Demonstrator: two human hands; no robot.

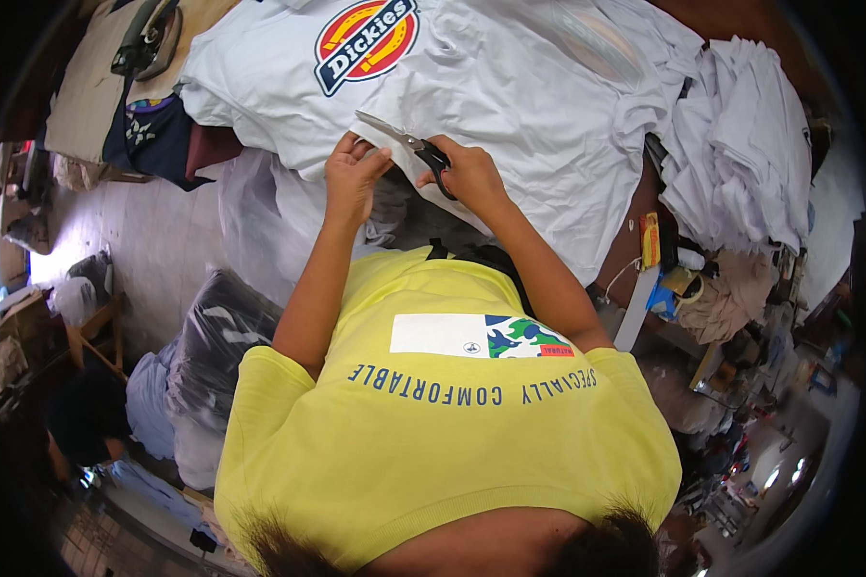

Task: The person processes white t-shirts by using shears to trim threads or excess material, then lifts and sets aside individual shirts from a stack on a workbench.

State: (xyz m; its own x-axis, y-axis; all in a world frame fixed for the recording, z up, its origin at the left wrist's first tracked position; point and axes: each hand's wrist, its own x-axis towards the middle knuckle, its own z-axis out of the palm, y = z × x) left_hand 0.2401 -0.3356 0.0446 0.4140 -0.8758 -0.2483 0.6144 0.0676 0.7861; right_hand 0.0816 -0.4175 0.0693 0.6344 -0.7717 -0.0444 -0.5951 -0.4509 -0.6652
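Note:
A white T-shirt with a red, yellow and blue printed badge is spread over the table in front of me. My left hand is closed at the shirt's near edge, thumb and fingers pinched together; a fold of the white cloth seems to be between them. My right hand grips a pair of scissors by its black handles. The metal blades point up and left, close above the cloth and beside my left fingers. Whether the blades touch the fabric I cannot tell.
A pile of folded white garments lies to the right. An iron rests at the far left, near dark cloth. Plastic-wrapped bundles stand on the left. Tape rolls and a small yellow box sit at the right.

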